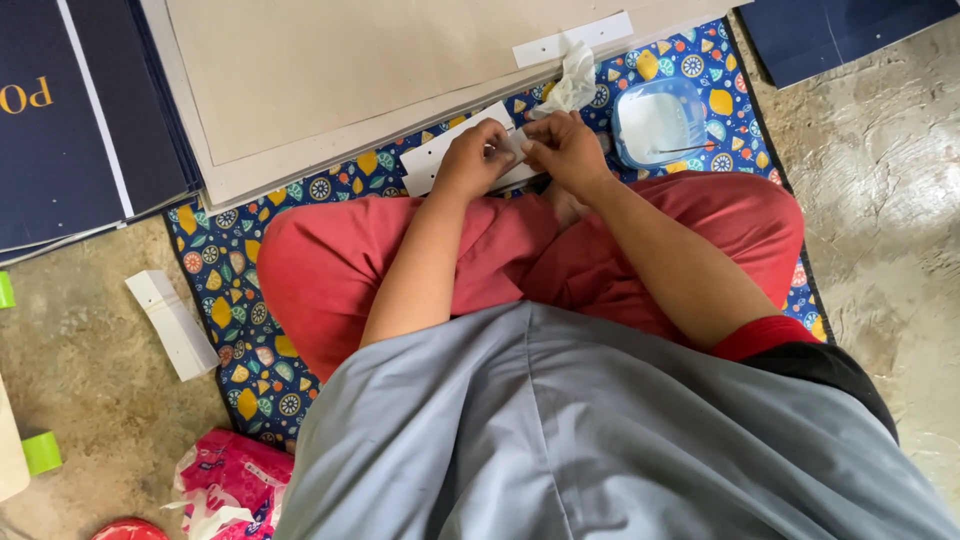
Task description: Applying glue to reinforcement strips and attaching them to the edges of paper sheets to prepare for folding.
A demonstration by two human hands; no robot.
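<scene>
Seated on a patterned mat (230, 300) over concrete floor (880, 200), both hands, left hand (472, 158) and right hand (566, 150), pinch a small white paper strip (514, 146)

Left hand (472, 158) and right hand (566, 150) pinch small white strip (514, 145) over patterned mat (240, 290); glue tray (658, 122) nearby.

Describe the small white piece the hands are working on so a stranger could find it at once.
Start at the patterned blue mat under the seated person. Just past the red-clad knees, the left hand and right hand meet. The small white piece is pinched between them, unlike the loose white strips beneath.
</scene>
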